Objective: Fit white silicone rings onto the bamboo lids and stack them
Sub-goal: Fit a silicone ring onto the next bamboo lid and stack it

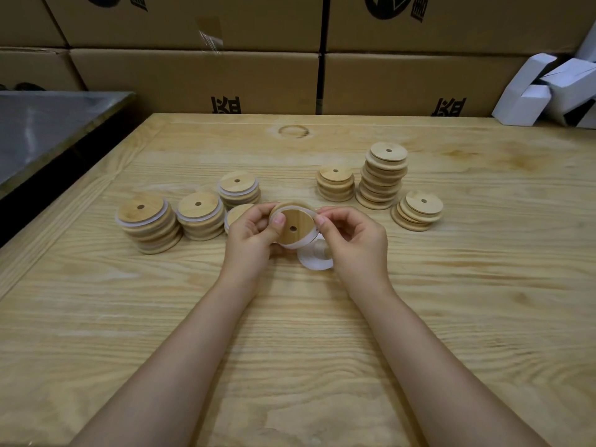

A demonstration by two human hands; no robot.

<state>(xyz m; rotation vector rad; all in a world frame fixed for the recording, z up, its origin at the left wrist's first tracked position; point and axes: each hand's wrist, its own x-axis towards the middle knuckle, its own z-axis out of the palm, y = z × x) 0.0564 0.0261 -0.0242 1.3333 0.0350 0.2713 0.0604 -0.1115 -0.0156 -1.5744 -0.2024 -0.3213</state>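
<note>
Left stacks (pixel 180 217), right stacks (pixel 380 182) on table (pixel 290 350); lid (pixel 295 225) between, ring (pixel 314 264) seemingly beneath.

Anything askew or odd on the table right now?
The tallest stack of bare lids, right side, is staggered, its lids offset sideways, so it may topple. On the leftmost stack the top white ring sticks out unevenly. Otherwise nothing spilled or damaged.

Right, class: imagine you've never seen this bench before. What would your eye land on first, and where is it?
At the centre of the table, the left hand holds a bamboo lid while the right hand pinches a white silicone ring at its edge. To the left stand ringed stacks, to the right bare stacks, with cardboard boxes walled up behind.
</note>
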